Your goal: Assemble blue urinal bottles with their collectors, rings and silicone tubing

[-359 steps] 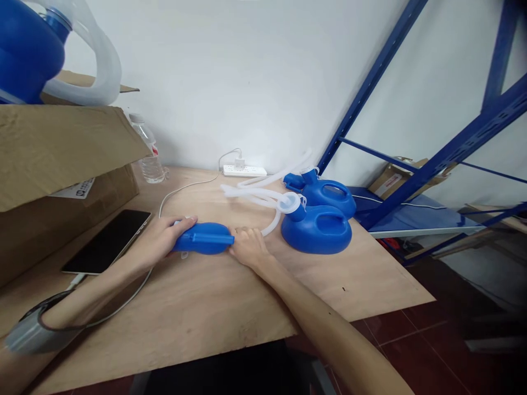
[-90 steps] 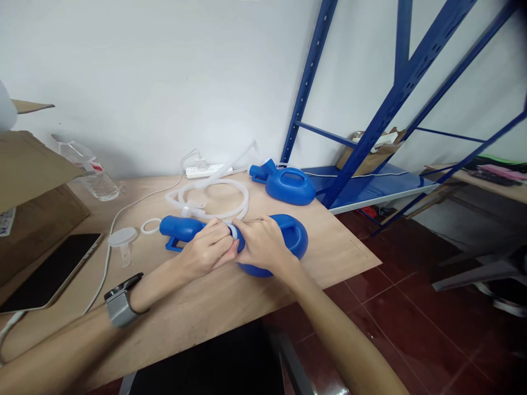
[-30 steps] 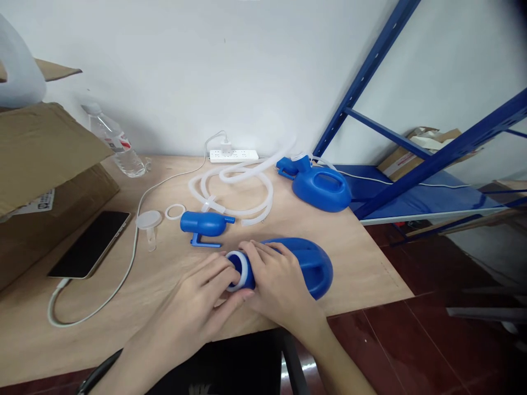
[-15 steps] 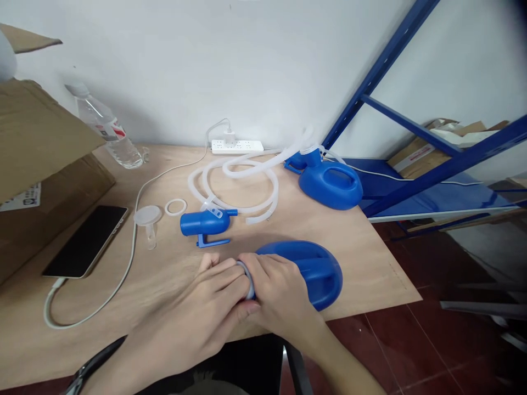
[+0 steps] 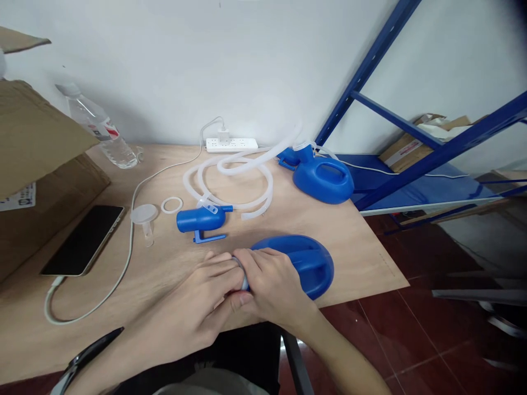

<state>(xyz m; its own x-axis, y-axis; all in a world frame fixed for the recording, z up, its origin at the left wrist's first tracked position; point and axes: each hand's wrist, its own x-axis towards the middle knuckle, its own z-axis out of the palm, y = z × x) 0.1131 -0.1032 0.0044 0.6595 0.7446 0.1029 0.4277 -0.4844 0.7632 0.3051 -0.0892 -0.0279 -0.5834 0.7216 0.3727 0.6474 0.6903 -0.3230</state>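
Note:
A blue plastic urinal bottle [image 5: 317,269] lies on its side at the table's front edge, its neck toward the left. My right hand [image 5: 274,280] is wrapped over the neck end of this bottle. Against it, my left hand [image 5: 214,285] is closed around the bottle's mouth, the fingers mostly hiding what they grip. A pale ring [image 5: 242,271] shows between the two hands at the mouth. Just beyond my left hand lies a blue spout piece [image 5: 201,219] with a hinged blue clip and a clear strap. Left of that are a white ring [image 5: 172,205] and a translucent funnel-like part [image 5: 144,215].
Coiled translucent tubing [image 5: 269,189] lies behind, near a second blue bottle [image 5: 323,180] and a power strip [image 5: 231,145]. A phone [image 5: 84,241] on a white cable, a water bottle [image 5: 109,137] and a cardboard box [image 5: 53,181] stand left. Blue shelving [image 5: 391,123] rises at right.
The whole view has shifted slightly, so everything appears a little further left. Both hands keep their grip at the bottle's mouth and neck; nothing was let go.

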